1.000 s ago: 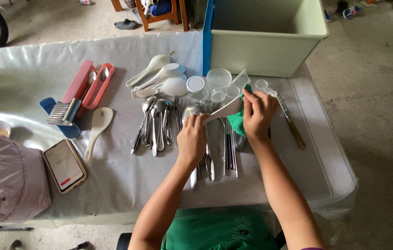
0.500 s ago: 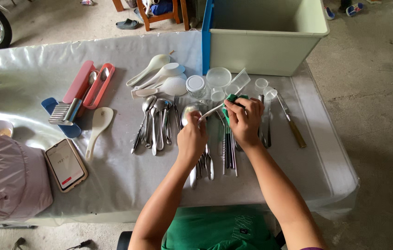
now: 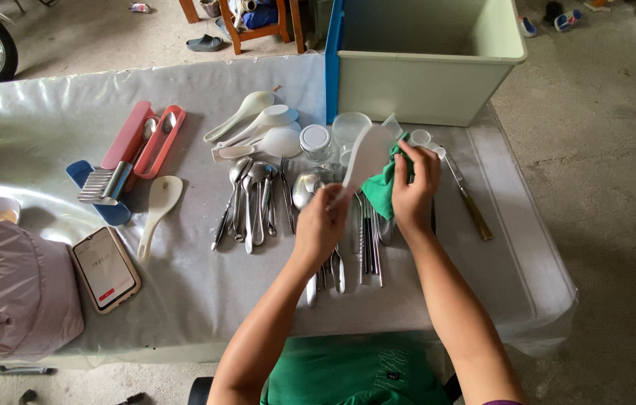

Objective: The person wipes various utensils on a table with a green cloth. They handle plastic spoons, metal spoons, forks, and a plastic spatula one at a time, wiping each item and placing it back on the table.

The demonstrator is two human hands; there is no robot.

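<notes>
Just beside hands (image 3: 367, 199): cutlery (image 3: 258, 196), tub (image 3: 423, 82).

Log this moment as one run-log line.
left hand: holds white spatula by handle | right hand: presses green cloth to its blade | below: cutlery on table

Head-worn camera looks steeply down, close over the table (image 3: 205, 292).

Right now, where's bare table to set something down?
Free: the sheet between the phone and the spoon row, and the near right corner beyond the knife. Crowded: around both hands, left hand and right hand, up to the bin.
</notes>
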